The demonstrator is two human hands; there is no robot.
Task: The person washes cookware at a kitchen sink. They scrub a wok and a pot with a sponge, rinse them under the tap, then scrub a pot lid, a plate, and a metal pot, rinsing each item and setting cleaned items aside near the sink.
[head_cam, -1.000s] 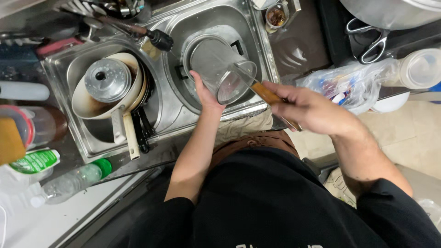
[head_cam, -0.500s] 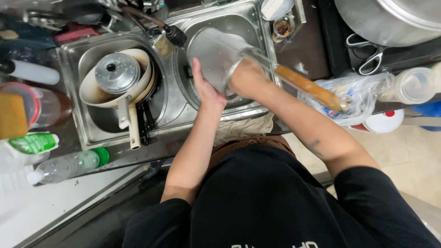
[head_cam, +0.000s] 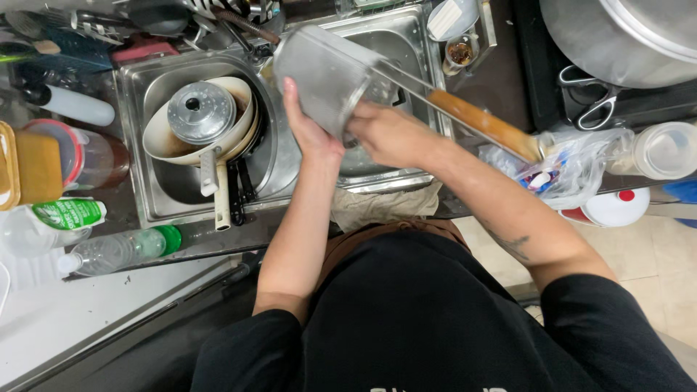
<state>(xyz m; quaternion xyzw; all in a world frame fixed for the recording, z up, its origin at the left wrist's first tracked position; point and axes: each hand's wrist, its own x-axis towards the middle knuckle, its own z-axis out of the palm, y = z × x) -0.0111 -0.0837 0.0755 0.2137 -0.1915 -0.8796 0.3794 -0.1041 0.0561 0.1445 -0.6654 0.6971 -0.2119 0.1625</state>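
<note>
Over the right sink basin (head_cam: 406,43) I hold a deep metal mesh strainer (head_cam: 327,69), tilted on its side. Its long wooden handle (head_cam: 483,123) sticks out to the right, above my right forearm. My left hand (head_cam: 308,131) presses against the strainer's left side with the fingers pointing up. Curled around the strainer's lower rim is my right hand (head_cam: 388,134). Whether that hand also holds a sponge is hidden.
The left basin (head_cam: 145,181) holds stacked pans with a metal lid (head_cam: 200,109). Bottles (head_cam: 109,250) and jars crowd the counter at left. A big metal pot (head_cam: 624,36), scissors (head_cam: 592,101) and a plastic bag (head_cam: 566,167) sit at right. A cloth (head_cam: 381,203) hangs at the sink's front.
My right hand left the wooden handle and moved onto the strainer's rim. The strainer turned onto its side and rose, and its handle now points right.
</note>
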